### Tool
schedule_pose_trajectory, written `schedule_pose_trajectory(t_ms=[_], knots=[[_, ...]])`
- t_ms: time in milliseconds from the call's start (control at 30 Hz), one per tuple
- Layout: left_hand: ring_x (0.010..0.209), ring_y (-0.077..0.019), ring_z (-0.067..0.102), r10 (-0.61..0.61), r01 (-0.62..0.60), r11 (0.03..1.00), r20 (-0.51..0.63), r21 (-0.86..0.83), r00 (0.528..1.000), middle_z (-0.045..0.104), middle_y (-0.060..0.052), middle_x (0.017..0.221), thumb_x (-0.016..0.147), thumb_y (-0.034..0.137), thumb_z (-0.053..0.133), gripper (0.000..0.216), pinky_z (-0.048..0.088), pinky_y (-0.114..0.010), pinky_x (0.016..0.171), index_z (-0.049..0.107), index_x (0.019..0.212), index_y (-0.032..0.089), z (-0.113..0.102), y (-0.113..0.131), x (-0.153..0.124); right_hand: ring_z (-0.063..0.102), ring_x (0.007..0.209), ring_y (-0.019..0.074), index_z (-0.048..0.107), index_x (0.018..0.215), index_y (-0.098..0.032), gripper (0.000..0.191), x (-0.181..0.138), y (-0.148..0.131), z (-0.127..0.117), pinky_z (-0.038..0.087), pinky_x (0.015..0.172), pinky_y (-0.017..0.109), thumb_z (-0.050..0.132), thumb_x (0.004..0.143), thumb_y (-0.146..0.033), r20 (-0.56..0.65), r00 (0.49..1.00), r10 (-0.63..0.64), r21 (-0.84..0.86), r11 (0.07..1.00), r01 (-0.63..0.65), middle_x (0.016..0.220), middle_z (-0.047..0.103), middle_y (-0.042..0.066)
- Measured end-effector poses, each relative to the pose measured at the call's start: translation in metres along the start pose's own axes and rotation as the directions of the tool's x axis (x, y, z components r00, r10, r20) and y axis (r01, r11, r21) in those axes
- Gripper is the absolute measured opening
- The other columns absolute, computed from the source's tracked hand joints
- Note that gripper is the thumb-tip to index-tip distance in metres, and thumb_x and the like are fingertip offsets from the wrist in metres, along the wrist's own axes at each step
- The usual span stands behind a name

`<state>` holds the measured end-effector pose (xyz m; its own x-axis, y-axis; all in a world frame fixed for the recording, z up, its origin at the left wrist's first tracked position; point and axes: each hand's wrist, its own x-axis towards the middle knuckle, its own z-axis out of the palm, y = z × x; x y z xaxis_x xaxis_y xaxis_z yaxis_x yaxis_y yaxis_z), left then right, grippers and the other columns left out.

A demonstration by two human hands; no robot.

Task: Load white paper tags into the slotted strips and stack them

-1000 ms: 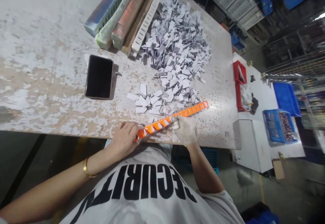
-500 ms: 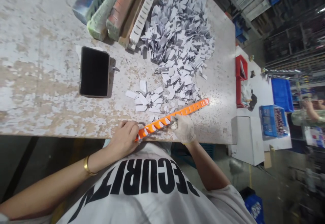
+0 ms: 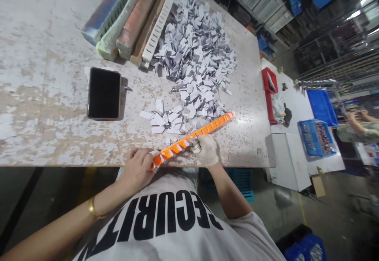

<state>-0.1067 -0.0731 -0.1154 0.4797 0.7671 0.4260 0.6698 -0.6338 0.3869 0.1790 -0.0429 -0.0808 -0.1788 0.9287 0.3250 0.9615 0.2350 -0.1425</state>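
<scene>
The orange strip (image 3: 211, 124) lies slanted on the near edge of the table (image 3: 44, 126), with its slots facing up and white pieces standing in the slots of its near half. The left hand (image 3: 136, 169) holds its near end, fingers closed around it, at the edge of the table. The right hand (image 3: 206, 150), in a whitish glove, is at the middle of the strip; its fingertips (image 3: 194, 145) are bunched together on the strip's edge, but I cannot tell if they also pinch a white piece. Just beyond the strip lies a small group of white pieces (image 3: 166, 119), and behind it a big pile of white pieces (image 3: 195, 55). A dark phone (image 3: 103, 93) lies to the left, well apart from both hands. Long filled strips (image 3: 133, 16) are stacked at the far side. Nothing lies between the hands and the small group.
</scene>
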Motion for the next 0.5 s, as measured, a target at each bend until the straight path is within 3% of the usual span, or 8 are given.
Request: schedule_pose_trajectory(t_ms=[133,300,400,500], knots=[[0.089,-0.0306,0.061,0.01,-0.008,1.0,0.07,-0.028,0.998,0.067,-0.013,0.093,0.096,0.027,0.053,0.02,0.041,-0.045,0.087,0.057,0.108,0.012,0.004,0.013,0.013,0.055,0.069,0.0202,0.058,0.067,-0.023,0.039,-0.001,0.021,-0.01,0.04,0.07,0.032,0.049,0.101,-0.042,0.057,0.998,0.008,0.1,0.995,-0.013,0.068,0.063,0.004],[0.102,-0.0325,0.058,0.089,-0.037,0.975,0.23,-0.219,0.969,0.065,-0.016,0.115,0.094,0.057,0.059,0.06,0.041,-0.048,0.093,0.051,0.133,0.013,-0.02,-0.007,0.012,0.056,0.069,0.0188,0.063,0.078,-0.021,0.033,-0.006,0.027,-0.017,0.04,0.066,0.031,0.046,0.102,-0.038,-0.004,0.997,0.075,0.234,0.97,-0.072,0.072,0.065,0.004],[0.106,-0.0328,0.058,0.084,-0.01,0.955,0.237,-0.297,0.968,0.065,-0.015,0.116,0.096,0.055,0.055,0.054,0.044,-0.047,0.092,0.052,0.134,0.017,-0.034,-0.024,0.021,0.056,0.067,0.0191,0.063,0.077,-0.021,0.032,-0.009,0.025,-0.017,0.039,0.064,0.031,0.046,0.101,-0.036,-0.05,0.989,0.138,0.265,0.957,-0.12,0.07,0.064,0.004],[0.102,-0.0321,0.06,-0.015,0.051,0.976,0.168,-0.212,0.986,0.068,-0.015,0.111,0.1,0.044,0.049,0.036,0.047,-0.047,0.089,0.06,0.121,0.018,-0.034,-0.03,0.057,0.056,0.067,0.0193,0.063,0.078,-0.021,0.029,-0.012,0.025,-0.019,0.039,0.063,0.031,0.049,0.099,-0.034,-0.062,0.982,0.176,0.283,0.947,-0.152,0.069,0.063,0.004]])
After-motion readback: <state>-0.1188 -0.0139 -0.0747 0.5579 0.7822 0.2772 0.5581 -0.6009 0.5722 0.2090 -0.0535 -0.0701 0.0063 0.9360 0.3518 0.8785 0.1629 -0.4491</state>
